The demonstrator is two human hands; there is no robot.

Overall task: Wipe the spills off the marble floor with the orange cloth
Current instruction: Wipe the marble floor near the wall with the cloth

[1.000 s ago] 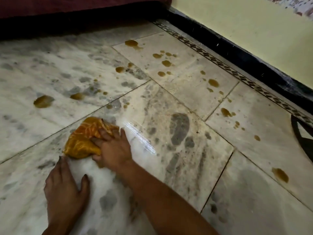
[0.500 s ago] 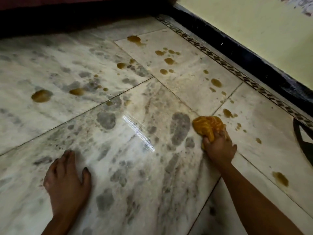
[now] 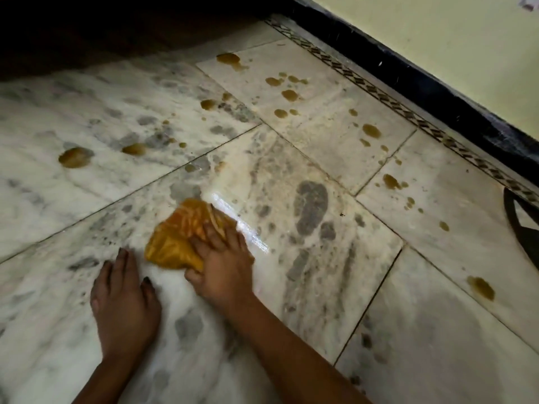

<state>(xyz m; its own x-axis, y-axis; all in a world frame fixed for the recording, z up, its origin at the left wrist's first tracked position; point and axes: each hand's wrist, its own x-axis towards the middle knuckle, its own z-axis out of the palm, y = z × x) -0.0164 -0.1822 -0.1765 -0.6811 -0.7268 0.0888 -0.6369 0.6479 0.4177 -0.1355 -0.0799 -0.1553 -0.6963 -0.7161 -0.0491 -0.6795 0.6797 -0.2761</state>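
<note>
The orange cloth lies bunched on the marble floor, left of centre. My right hand presses down on its near right part, fingers spread over the fabric and gripping it. My left hand rests flat on the floor just left of the cloth, fingers apart, holding nothing. Brown spills dot the tiles: a large one at far left, several in the far middle, some near the right joint and one at the near right. A wet streak shines right of the cloth.
A black skirting with a patterned border strip runs diagonally along the pale wall at right. Dark shadow under furniture fills the top left. A dark curved object pokes in at the right edge.
My right hand has swept the cloth from the right tile joint back left across the middle tile, ending beside my left hand. The left hand stays planted.
</note>
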